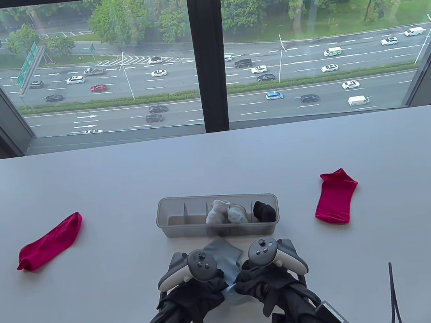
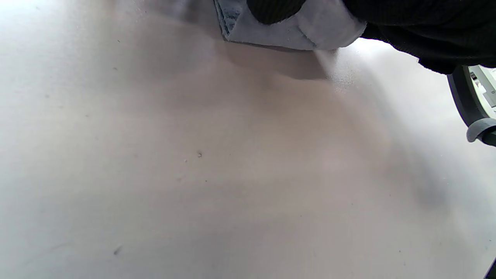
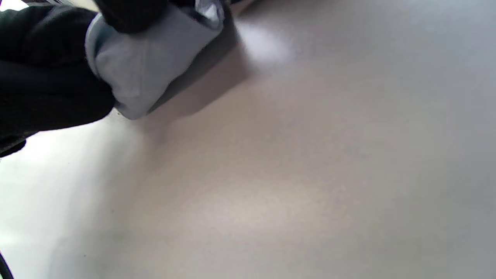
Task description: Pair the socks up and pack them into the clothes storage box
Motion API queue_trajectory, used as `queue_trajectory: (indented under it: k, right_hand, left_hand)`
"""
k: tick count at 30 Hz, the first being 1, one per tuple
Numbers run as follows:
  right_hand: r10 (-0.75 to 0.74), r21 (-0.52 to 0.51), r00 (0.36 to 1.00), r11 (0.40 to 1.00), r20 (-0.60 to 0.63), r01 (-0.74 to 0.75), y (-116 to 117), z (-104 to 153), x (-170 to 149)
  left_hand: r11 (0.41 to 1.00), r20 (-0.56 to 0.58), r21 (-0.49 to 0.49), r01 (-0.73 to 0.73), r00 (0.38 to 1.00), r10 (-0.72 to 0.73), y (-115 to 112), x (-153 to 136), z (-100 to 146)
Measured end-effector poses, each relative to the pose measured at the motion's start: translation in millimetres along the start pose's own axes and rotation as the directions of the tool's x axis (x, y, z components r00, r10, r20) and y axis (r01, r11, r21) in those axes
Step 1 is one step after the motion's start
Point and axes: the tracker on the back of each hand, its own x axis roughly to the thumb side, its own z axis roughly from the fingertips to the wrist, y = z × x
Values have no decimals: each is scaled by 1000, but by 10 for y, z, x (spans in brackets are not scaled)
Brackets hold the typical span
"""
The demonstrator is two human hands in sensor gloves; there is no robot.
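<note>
Two gloved hands meet at the near edge of a white table, both clamped on a light-blue sock just in front of a clear storage box. The left hand and right hand pinch the sock's near end from either side, knuckles almost touching, w/ the far end lying flat on the tabletop toward the box. Left wrist view: a dark fingertip presses into folded blue fabric at the top edge; right wrist view shows the same bundle curled under the glove, its lower fold just off or on the table, can't tell which. A tracker sits on the back of each hand. The box, split by dividers into compartments, holds a rolled grey-white pair in its right-of-centre section and a black pair at the far-right end; the left sections look bare from this angle. One red sock lies well to the left of the box, stretched diagonally; a second red sock lies well to the right, folded shorter. Behind the table, a window overlooks a multi-lane road w/ traffic.
</note>
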Motion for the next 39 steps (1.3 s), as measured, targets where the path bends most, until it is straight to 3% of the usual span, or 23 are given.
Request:
queue_trajectory:
  k: [5, 8, 14, 20, 24, 28, 32, 36, 39]
  right_hand:
    - [23, -44, 999, 999, -24, -24, 14, -3, 36]
    - [25, -50, 999, 998, -32, -27, 13, -6, 42]
    - [15, -57, 999, 998, -41, -17, 13, -2, 43]
    - [-48, -43, 999, 998, -19, 47, -1, 7, 20]
    - [-40, 0, 999, 999, 32, 40, 2, 24, -15]
    - [52, -42, 999, 998, 2, -52, 19, 13, 22]
    - [-19, -12, 1000, 1000, 5, 19, 32, -6, 12]
    - [-67, 6, 998, 998, 9, 67, 33, -15, 1]
    - [-71, 20, 997, 997, 18, 70, 31, -12, -4]
  left_hand:
    - [994, 45, -3, -106, 993, 106, 9, -55, 10]
    - [995, 16, -37, -93, 995, 94, 5, -54, 1]
    - [994, 78, -5, -113, 991, 113, -7, -31, 6]
    - [997, 9, 78, 5, 1000, -6, -19, 55, -1]
    - [998, 22, 58, -25, 999, 24, -26, 18, -2]
    - [998, 38, 42, -36, 999, 34, -33, 22, -5]
    - [1000, 11, -23, -6, 1000, 6, -84, 45, -32]
    - [995, 1, 97, 25, 1000, -26, -39, 67, -20]
    - [996, 6, 89, 13, 1000, -14, -46, 43, -27]
